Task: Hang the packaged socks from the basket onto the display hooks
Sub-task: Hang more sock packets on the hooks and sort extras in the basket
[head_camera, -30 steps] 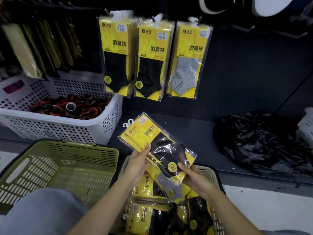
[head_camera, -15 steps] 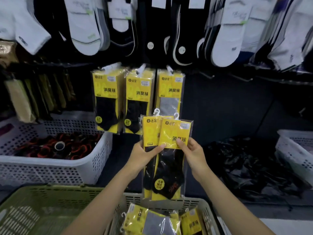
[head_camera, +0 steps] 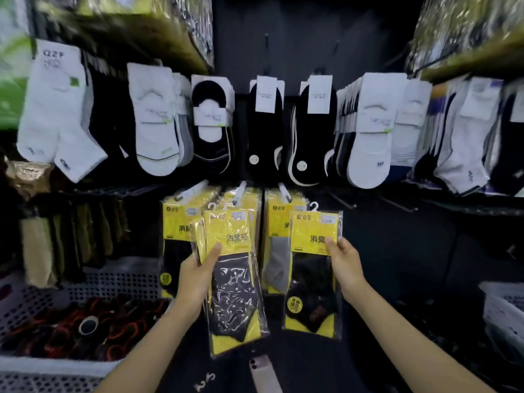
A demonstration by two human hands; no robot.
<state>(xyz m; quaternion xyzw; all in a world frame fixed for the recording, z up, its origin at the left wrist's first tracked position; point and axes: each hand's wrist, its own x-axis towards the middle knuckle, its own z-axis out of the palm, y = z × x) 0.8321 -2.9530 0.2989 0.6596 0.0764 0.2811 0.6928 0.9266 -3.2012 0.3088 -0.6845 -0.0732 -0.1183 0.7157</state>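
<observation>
My left hand [head_camera: 198, 276] grips a yellow pack of black socks [head_camera: 232, 279] by its left edge, thumb on the front. My right hand [head_camera: 344, 265] pinches a second yellow pack of black socks [head_camera: 312, 279] at its right edge. Both packs are upright, white hangers on top, just below and in front of the lower display hooks [head_camera: 239, 191]. Three hooks there carry hung yellow sock packs [head_camera: 175, 222], black and grey. Bare hooks [head_camera: 340, 201] stick out to the right. The basket they came from is out of view.
A white basket [head_camera: 42, 364] of red and black rolled items sits at lower left. A second white basket [head_camera: 502, 304] is at the right edge. White and black socks [head_camera: 156, 123] hang in the upper row. Dark packs [head_camera: 71, 236] hang at left.
The view has tilted up, so the baskets below dropped out of sight. My hands separated the two packs, one in each hand, and raised them toward the hooks.
</observation>
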